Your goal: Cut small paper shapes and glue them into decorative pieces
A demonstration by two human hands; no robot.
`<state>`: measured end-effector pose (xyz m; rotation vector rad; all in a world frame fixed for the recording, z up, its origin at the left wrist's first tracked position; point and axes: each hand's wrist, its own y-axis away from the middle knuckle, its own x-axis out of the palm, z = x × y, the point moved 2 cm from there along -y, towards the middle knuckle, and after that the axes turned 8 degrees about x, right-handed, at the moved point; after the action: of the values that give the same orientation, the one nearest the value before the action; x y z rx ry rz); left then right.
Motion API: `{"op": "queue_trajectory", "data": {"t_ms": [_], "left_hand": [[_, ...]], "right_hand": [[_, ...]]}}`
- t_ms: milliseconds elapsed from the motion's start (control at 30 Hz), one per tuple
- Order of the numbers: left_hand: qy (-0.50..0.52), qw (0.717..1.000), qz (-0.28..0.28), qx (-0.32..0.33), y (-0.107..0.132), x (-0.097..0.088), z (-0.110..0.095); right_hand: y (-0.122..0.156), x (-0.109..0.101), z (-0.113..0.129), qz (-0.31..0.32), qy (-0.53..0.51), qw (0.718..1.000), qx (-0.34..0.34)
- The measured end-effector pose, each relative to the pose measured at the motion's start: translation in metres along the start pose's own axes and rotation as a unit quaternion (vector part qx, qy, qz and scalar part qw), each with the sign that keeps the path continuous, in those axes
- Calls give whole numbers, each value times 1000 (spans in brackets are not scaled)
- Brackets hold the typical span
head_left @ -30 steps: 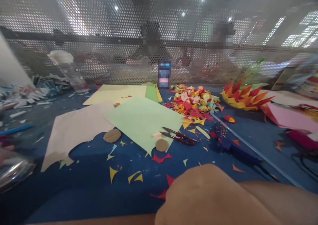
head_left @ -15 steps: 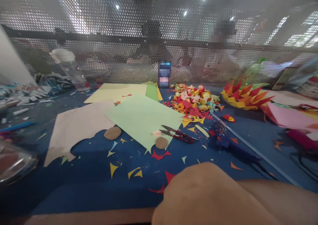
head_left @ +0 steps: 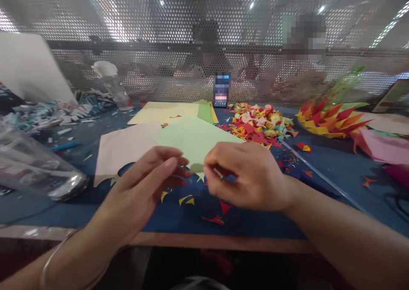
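My left hand hovers over the near part of the table, thumb and fingers apart with nothing visible between them. Facing it, my right hand is curled closed. At its fingertips sits a small dull greenish-brown disc, apparently pinched at its edge. A small shiny bit shows inside the curled fingers, too blurred to name. Behind both hands lies a pale green paper sheet. The pink sheet with scalloped cutouts is partly covered by my left hand. The thread snips cannot be seen now.
Paper scraps are heaped at the back right, beside a red-orange paper-petal piece. A phone stands at the mesh screen. At left are a clear plastic container and white scraps. A clear rod crosses the right side.
My left hand has come into view. My right hand has risen from the lower edge to over the green sheet, with a disc now at its fingertips. The view has shifted slightly.
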<state>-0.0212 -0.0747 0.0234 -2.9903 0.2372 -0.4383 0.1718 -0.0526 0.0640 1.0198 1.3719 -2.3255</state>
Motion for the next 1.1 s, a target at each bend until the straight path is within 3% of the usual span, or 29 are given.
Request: {"op": "queue_trajectory", "data": {"t_ms": [133,233,433,600,800,933,1100], "left_hand": [[29,995,83,-44,-35,37,9],[40,992,116,-38,-52,47,22],[-11,991,131,-29,-63,36,40],[-81,989,127,11,-74,29,32],[-176,965,189,45,-83,25,32],[-156,966,208,13,-80,27,40],[-85,979,182,-14,-78,25,38]], "right_hand": [[16,-4,-30,-32,18,996,75],[25,-3,-45,-26,29,993,114],[22,-1,-60,-7,-47,980,194],[23,6,-64,34,-55,974,217],[24,14,-67,62,-56,969,233],[23,18,-67,67,-73,966,239],[25,18,-65,38,-84,964,250]]}}
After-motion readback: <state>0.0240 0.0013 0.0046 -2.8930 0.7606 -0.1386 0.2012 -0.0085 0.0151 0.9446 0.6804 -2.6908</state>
